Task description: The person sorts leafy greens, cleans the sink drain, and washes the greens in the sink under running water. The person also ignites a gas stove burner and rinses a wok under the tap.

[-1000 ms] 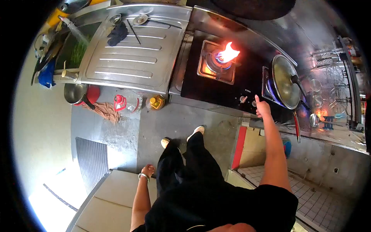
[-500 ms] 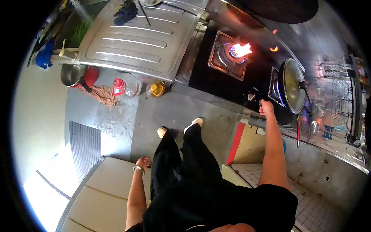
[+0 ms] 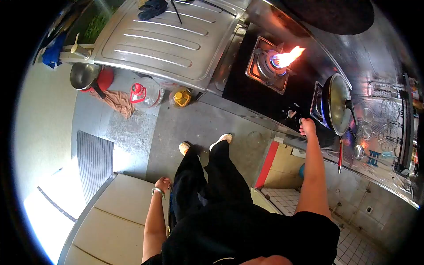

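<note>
My right hand (image 3: 308,126) is closed around a knob on the front of the black gas stove (image 3: 238,84). Just left of it is another stove knob (image 3: 291,114). Beside that hand, on the right burner, stands a frying pan (image 3: 326,99) under a glass lid (image 3: 339,104), its handle pointing toward me. Blue flame shows at this burner's edge. On the left burner (image 3: 266,66) nothing stands, and a tall orange flame (image 3: 289,57) leans right from it. My left hand (image 3: 163,183), with a bracelet at the wrist, hangs by my leg, fingers loosely curled and nothing visible in them.
Left of the stove is a ribbed steel drainboard (image 3: 154,46) with a dark cloth (image 3: 153,9). On the floor stand a pot (image 3: 84,76), a large clear bottle (image 3: 152,92) and an oil bottle (image 3: 181,97). Utensils hang on a rack (image 3: 402,128) at right.
The orange flame on the left burner has grown longer. My right hand stays at the knob, and the whole view has shifted slightly.
</note>
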The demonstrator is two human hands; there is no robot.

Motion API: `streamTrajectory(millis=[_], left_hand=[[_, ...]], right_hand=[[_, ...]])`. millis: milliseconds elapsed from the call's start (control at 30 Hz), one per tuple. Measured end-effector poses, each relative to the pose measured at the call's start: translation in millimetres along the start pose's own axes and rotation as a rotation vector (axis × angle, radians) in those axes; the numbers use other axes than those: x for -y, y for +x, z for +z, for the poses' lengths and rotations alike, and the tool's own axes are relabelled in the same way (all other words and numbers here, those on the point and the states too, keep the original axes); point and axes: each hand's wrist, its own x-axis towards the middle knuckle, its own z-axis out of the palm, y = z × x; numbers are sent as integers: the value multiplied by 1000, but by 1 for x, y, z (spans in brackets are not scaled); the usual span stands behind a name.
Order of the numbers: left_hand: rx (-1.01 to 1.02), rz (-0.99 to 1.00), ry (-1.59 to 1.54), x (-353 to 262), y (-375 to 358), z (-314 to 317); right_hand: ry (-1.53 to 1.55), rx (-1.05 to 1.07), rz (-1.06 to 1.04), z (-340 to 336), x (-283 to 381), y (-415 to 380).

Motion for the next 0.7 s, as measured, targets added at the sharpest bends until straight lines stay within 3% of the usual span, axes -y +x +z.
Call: streamTrajectory(millis=[267,367,467,567,700], left_hand=[[47,-51,-207,3,11,-10],[168,-53,-157,8,20,-23],[146,-60,-223,14,26,-26],[266,22,-188,15,29,-31],[243,-60,-163,7,33,-41]], right_hand=[[-132,-7,-46,-2,0,4],[-109,-32,-101,0,-1,3],[-37,-45,-31,1,0,-3],[-23,-10,7,-3,4,-17],[53,-54,35,-4,-1,-36]])
